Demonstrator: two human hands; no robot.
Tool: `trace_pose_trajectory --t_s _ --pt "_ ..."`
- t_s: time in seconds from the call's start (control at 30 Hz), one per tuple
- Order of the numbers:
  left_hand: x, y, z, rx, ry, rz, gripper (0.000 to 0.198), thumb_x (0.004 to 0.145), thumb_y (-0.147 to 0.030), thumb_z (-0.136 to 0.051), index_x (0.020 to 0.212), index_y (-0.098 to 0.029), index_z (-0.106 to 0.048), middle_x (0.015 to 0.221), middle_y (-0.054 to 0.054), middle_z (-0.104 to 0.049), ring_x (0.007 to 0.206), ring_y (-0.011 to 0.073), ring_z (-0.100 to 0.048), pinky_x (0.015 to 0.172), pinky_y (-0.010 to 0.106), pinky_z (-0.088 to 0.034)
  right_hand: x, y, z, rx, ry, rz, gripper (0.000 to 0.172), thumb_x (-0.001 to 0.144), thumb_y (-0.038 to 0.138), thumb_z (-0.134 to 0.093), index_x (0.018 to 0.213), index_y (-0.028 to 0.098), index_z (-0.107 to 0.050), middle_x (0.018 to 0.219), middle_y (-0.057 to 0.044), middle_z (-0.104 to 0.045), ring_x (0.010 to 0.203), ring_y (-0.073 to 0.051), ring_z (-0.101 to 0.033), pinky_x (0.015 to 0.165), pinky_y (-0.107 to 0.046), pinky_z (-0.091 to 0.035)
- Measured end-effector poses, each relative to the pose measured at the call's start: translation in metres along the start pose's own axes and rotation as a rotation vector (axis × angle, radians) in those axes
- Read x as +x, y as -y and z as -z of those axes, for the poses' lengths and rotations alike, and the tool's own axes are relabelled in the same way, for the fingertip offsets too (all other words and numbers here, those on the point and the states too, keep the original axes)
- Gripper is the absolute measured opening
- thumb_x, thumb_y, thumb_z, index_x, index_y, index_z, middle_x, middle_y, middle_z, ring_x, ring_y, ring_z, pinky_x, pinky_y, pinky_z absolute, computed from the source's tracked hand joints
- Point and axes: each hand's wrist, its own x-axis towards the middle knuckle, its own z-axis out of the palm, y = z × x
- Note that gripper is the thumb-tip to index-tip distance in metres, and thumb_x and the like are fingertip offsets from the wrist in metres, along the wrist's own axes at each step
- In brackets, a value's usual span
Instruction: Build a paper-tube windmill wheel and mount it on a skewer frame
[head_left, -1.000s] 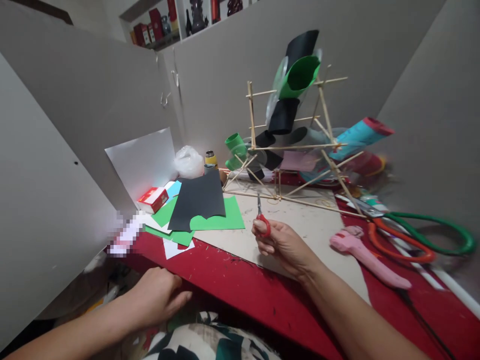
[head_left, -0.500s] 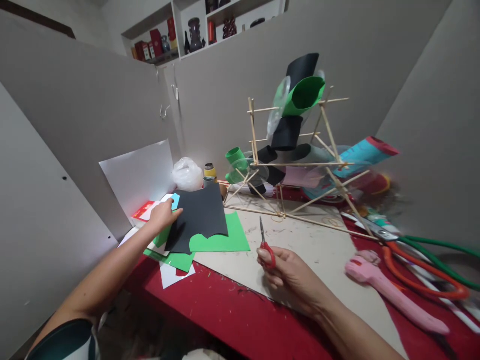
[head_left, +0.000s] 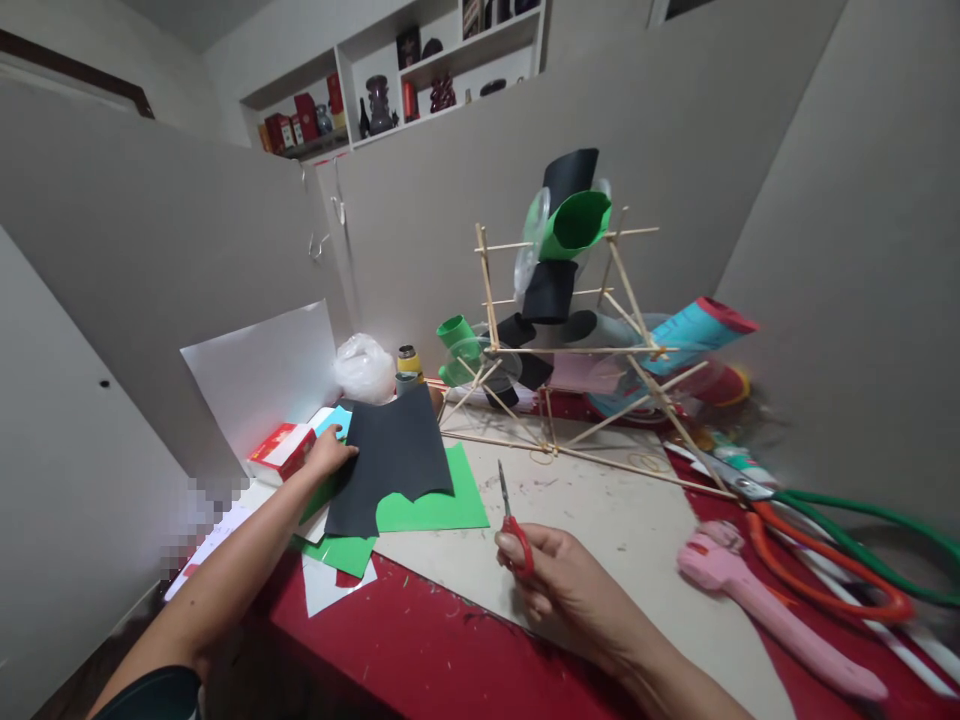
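My left hand [head_left: 328, 455] reaches over a pile of coloured sheets, thumb and forefinger apart. It lies at the left edge of a black sheet [head_left: 390, 455], next to a piece of light blue paper [head_left: 341, 418]. Under the black sheet, which has a curved cutout, is a green sheet [head_left: 469, 495]. A white sheet scrap [head_left: 322, 590] pokes out below. My right hand [head_left: 551, 565] holds small scissors [head_left: 516, 530] by their red handles, blades together and pointing up, above the pale board [head_left: 592, 510].
A stick frame [head_left: 585, 350] with black and green paper tubes on clear discs stands behind. Right of the board lie a pink hammer-shaped tool [head_left: 772, 610] and large shears [head_left: 795, 510] with orange and green handles. A red box [head_left: 281, 450] and plastic bag [head_left: 364, 367] are at left.
The view has tilted up and turned slightly right, so the scene sits lower and further left. My left hand is still at the paper pile, and the scissors are still in my right hand.
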Motion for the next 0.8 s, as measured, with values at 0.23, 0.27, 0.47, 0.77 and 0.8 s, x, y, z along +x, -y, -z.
trace_pose_trajectory --t_s 0.23,0.27,0.47,0.77,0.8 --pt "0.006 -0.009 0.025 -0.396 -0.049 -0.156 0.024 0.070 -0.037 -0.066 0.080 -0.016 -0.067 0.070 0.006 -0.073 0.061 0.0205 -0.068 0.059 0.031 -0.053 0.000 0.000 0.000 0.035 0.025 -0.017 0.049 0.067 0.059 -0.079 0.065 0.017 -0.054 0.040 0.011 -0.038 0.034 -0.003 -0.025 0.039 -0.019 -0.019" --pt "0.009 -0.012 0.035 -0.424 -0.082 -0.189 0.026 0.070 -0.039 -0.065 0.082 -0.016 -0.066 0.070 0.006 -0.073 0.060 0.0199 -0.067 0.059 0.031 -0.053 0.000 0.000 0.000 0.041 0.027 -0.023 0.049 0.067 0.059 -0.079 0.065 0.017 -0.054 0.039 0.011 -0.037 0.034 -0.003 -0.026 0.039 -0.019 -0.020" --pt "0.037 -0.036 0.107 -0.385 -0.370 -0.357 0.022 0.071 -0.034 -0.060 0.083 -0.016 -0.064 0.066 0.001 -0.066 0.056 0.0147 -0.059 0.054 0.024 -0.046 -0.004 0.002 -0.002 0.058 0.017 -0.073 0.048 0.068 0.061 -0.078 0.069 0.017 -0.059 0.035 0.011 -0.036 0.033 -0.003 -0.023 0.038 -0.019 -0.017" --pt "0.093 -0.049 0.129 -0.041 -0.687 -0.419 0.023 0.079 -0.023 -0.050 0.091 -0.014 -0.068 0.073 0.004 -0.065 0.066 0.0171 -0.059 0.065 0.026 -0.044 -0.002 0.002 0.000 0.039 0.026 -0.077 0.050 0.067 0.063 -0.077 0.068 0.016 -0.059 0.036 0.010 -0.038 0.034 -0.004 -0.026 0.039 -0.020 -0.015" --pt "0.099 -0.048 0.124 -0.008 -0.688 -0.413 0.024 0.080 -0.023 -0.050 0.093 -0.014 -0.068 0.075 0.004 -0.066 0.068 0.0181 -0.060 0.068 0.027 -0.045 -0.002 0.003 0.000 0.041 0.025 -0.076 0.050 0.067 0.063 -0.078 0.068 0.016 -0.058 0.037 0.010 -0.038 0.034 -0.004 -0.026 0.040 -0.020 -0.015"
